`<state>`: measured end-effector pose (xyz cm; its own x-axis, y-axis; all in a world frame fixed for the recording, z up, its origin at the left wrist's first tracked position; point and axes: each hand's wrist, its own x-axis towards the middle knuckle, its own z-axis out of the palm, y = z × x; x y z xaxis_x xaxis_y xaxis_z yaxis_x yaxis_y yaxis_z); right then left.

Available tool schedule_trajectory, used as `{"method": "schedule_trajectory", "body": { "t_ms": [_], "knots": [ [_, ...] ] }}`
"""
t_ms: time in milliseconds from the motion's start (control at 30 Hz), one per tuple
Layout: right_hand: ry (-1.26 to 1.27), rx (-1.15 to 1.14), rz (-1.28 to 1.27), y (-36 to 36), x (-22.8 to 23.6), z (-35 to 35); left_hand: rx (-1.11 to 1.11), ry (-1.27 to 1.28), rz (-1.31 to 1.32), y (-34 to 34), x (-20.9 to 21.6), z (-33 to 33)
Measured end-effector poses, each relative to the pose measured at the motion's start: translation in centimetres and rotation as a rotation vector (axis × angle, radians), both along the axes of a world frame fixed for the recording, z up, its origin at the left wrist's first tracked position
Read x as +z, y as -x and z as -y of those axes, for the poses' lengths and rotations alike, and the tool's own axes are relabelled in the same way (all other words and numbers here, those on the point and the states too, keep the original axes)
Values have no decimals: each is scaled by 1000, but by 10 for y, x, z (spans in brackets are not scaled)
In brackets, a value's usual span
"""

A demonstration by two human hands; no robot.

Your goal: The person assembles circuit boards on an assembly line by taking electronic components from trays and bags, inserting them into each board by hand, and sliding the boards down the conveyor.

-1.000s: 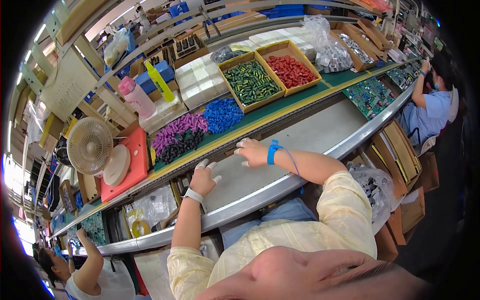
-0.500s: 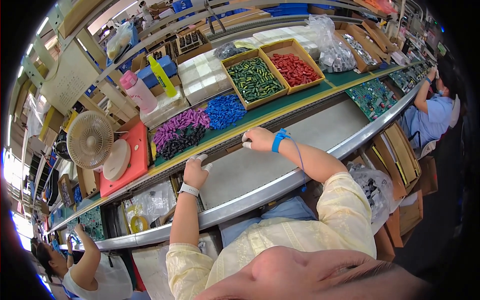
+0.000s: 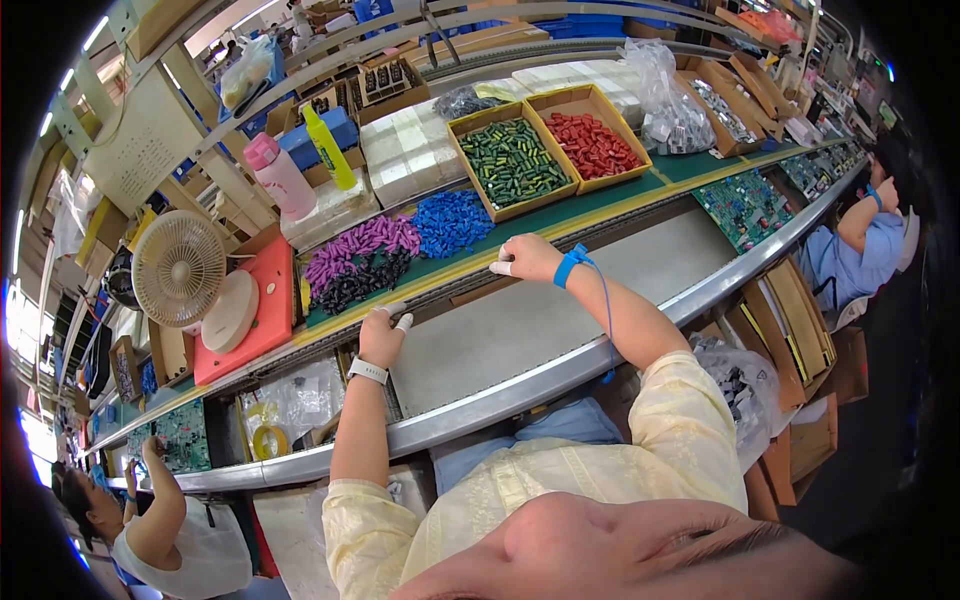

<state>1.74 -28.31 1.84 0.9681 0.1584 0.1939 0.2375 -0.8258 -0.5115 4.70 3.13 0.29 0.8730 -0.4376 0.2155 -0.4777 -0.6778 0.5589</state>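
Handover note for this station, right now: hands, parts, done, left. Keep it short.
Left hand: empty, fingers curled, resting at the far edge of the grey conveyor belt.
Right hand: empty as far as visible, at the yellow-striped edge, blue wrist strap on.
Parts: purple components, black ones and blue ones piled past the hands; green and red in cardboard trays.
Done: nothing picked.
Left: no board on the belt before the hands.

A pale yellow patterned short-sleeved shirt fills the lower centre. The left hand (image 3: 381, 338) wears a white wristband and white finger cots. The right hand (image 3: 529, 257) wears a blue corded wrist strap.
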Motion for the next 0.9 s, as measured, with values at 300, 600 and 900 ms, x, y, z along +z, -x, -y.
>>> {"method": "schedule_trajectory", "body": {
  "t_ms": [300, 600, 900],
  "knots": [
    [131, 22, -140, 8, 8, -1, 137, 129, -115, -2, 4, -4],
    [62, 2, -137, 0, 9, -1, -69, 87, 40, 13, 10, -11],
    [-275, -157, -126, -6, -3, 5, 180, 41, 148, 66, 29, -120]
  ]
}}
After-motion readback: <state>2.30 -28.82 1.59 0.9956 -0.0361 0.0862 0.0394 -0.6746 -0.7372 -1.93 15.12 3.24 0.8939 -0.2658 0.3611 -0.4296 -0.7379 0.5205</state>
